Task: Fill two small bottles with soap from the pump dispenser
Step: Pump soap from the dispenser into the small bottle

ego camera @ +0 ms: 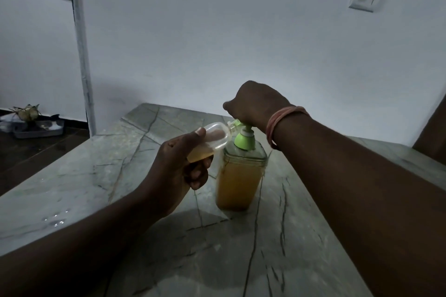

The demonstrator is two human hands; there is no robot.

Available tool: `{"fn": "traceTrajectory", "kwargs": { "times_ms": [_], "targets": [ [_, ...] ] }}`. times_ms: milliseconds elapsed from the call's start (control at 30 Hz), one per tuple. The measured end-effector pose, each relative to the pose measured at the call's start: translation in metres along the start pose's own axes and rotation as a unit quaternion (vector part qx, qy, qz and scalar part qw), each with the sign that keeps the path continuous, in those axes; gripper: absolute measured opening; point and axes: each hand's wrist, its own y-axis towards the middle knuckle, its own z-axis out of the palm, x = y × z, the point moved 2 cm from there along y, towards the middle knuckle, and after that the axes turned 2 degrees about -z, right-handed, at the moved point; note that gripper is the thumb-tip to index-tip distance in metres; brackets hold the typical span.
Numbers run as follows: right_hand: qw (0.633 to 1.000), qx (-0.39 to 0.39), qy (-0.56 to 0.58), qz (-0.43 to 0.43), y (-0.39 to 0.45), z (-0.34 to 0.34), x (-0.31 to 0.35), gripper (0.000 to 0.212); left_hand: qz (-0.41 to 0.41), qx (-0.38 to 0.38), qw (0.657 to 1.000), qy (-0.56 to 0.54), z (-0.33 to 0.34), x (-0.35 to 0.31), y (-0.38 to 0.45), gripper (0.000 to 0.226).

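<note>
Bottle [212,138] tilted, mouth toward pump [243,137]

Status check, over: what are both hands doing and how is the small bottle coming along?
Left hand holds small bottle tilted, mouth at the nozzle. Right hand on the pump dispenser head. Bottle partly filled with amber soap. Nothing in the way.

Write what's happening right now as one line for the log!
left hand: holds small bottle, tilted, partly filled | right hand: on pump dispenser head | bottle mouth at spout | second bottle: unseen
</note>
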Motion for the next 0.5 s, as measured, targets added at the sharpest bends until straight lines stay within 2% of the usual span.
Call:
{"fn": "traceTrajectory", "kwargs": {
  "times_ms": [67,167,267,400,500],
  "targets": [
    [1.0,0.006,0.026,0.002,0.001,0.004,-0.004,0.023,0.0,0.002,1.0,-0.002,-0.002,0.001,0.001,0.039],
    [0.997,0.08,0.004,0.004,0.001,0.011,-0.005,0.023,0.001,-0.001,1.0,0.002,-0.002,0.002,0.0,0.036],
    [0.998,0.06,0.012,0.015,0.0,0.007,-0.003,0.025,-0.002,-0.005,1.0,0.007,-0.001,0.001,-0.001,0.037],
    [0.999,0.028,-0.032,-0.006,0.001,-0.001,0.004,0.024,-0.003,-0.007,1.0,0.004,-0.001,-0.001,-0.001,0.036],
    [1.0,-0.006,0.025,0.006,0.0,0.003,-0.002,0.027,-0.002,0.006,1.0,0.007,-0.003,0.0,0.0,0.037]
  ]
}}
